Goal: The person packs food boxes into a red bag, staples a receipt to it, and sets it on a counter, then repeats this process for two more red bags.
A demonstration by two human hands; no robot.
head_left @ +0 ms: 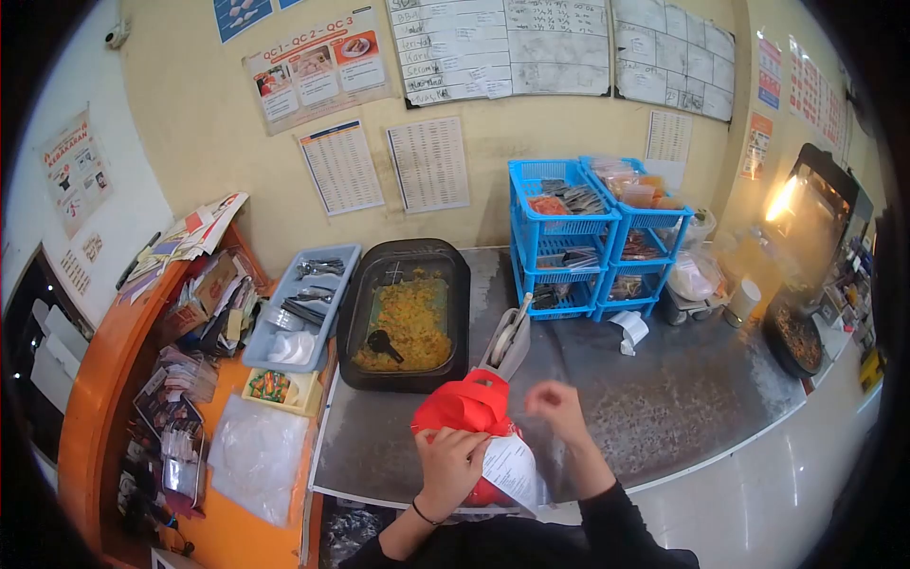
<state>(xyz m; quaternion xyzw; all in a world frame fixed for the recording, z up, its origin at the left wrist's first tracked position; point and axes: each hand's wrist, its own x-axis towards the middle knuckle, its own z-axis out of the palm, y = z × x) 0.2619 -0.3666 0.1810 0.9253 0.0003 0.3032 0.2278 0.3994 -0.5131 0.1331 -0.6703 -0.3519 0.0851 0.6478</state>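
Note:
A red carrier bag (474,403) stands at the counter's front edge, its looped handles folded over the top. My left hand (450,465) is closed on the bag's upper edge, next to a white printed receipt (510,467) lying against the bag's front. Just right of the handles, my right hand (561,408) is raised clear of the bag with its fingers curled together. It is slightly blurred, and I cannot tell what is between the fingertips. Behind the bag, a grey holder (509,346) contains a white tape-like roll.
A black roasting pan (455,327) of yellow food with a black ladle (382,345) stands behind left. Blue stacked baskets (567,228) hold packets at the back. Left are a cutlery tray (254,346) and plastic sheets (258,455). A paper roll (629,328) lies right.

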